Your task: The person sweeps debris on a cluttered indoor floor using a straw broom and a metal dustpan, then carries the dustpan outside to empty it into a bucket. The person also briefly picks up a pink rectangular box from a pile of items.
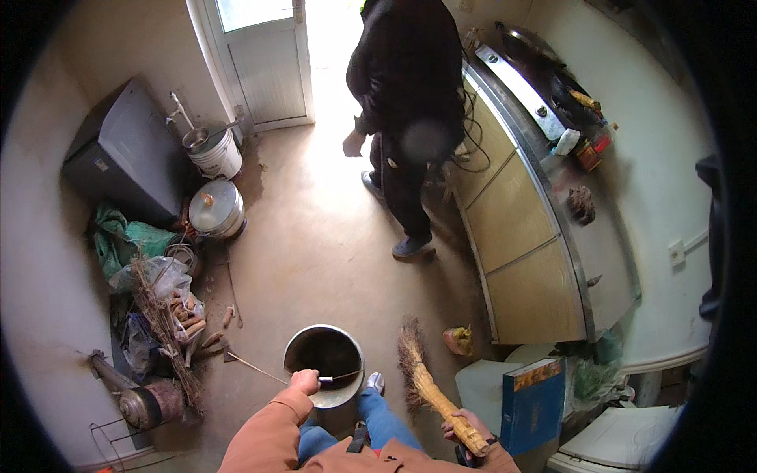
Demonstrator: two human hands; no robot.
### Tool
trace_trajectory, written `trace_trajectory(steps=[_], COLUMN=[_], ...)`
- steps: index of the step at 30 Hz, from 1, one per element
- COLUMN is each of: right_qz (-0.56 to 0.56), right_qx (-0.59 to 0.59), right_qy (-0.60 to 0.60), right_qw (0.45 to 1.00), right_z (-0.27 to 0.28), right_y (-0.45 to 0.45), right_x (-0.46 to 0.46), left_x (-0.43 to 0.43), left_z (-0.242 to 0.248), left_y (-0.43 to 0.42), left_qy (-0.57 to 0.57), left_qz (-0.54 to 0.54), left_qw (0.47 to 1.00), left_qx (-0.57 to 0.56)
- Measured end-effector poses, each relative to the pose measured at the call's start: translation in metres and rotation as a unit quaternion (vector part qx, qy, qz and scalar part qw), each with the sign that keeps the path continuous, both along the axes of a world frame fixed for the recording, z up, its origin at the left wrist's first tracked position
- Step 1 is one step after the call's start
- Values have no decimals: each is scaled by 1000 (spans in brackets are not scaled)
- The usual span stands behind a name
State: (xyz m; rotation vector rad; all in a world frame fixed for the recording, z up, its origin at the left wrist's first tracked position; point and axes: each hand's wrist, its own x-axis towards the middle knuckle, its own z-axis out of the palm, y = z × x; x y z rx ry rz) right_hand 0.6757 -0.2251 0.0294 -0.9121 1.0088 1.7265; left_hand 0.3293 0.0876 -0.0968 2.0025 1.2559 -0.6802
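My left hand (305,382) is closed around the wire bail handle of a round metal bucket (356,395), whose inside looks dark. A thin light stick (258,368) with a small dark blade at its far end runs up to the same hand; whether the fingers grip it cannot be told. Low on the right, my right hand (464,424) grips the thick bound handle of a straw broom (429,384). The broom's brown bristles point forward, close to the floor beside my shoe. A dark object by the right wrist is only partly visible.
Ahead, a person (408,106) in dark clothes stands near the bright doorway. Along the right runs a counter (520,236) with a gas stove (523,91). Corn cobs (188,316), bundled twigs (162,331) and a lidded pot (216,210) line the left. A blue box (532,408) stands beside my right hand.
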Motion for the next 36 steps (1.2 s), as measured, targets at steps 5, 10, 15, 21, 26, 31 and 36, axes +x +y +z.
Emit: trace_trajectory(steps=[5, 10, 15, 21, 26, 31, 36], right_qz=[-20, -64, -46, -17, -35, -147, -198], right_qx=[8, -8, 64, 89, 91, 103, 94], right_qy=[20, 50, 60, -12, 8, 58, -48], right_qw=[1000, 997, 995, 996, 995, 982, 975], right_z=[8, 6, 3, 6, 21, 36, 39], right_y=[9, 9, -2, -12, -28, -59, -91], right_x=[-4, -3, 2, -19, -55, -118, -192], left_x=[1, 5, 12, 2, -35, -115, -233], left_z=[2, 5, 20, 35, 40, 43, 33], left_y=[-6, -6, -4, -7, -6, -6, -13], left_qy=[-15, -40, 1, -21, -90, -106, -12], left_qz=[-6, -27, -8, -25, -31, -53, -20], left_qw=[999, 997, 1000, 999, 995, 992, 1000], left_qx=[29, 62, 21, 21, 26, 48, 5])
